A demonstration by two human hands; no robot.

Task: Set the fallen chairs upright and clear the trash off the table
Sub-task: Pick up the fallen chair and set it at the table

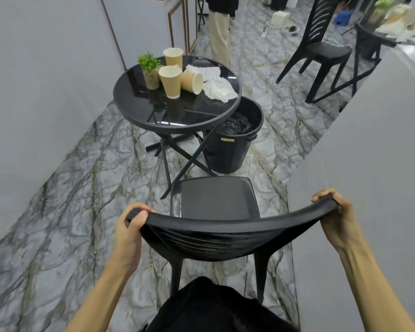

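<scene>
Both hands, left (127,232) and right (338,215), are clamping the ends of the chair (216,200) top rail, seemingly upright, its seat pointing straight ahead at the bench (130,109) holding cups (170,81) and napkins (219,91).

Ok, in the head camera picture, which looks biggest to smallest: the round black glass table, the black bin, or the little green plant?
1. Round black glass table
2. Black plastic bin, partly hidden by the table
3. Little green potted plant
</scene>
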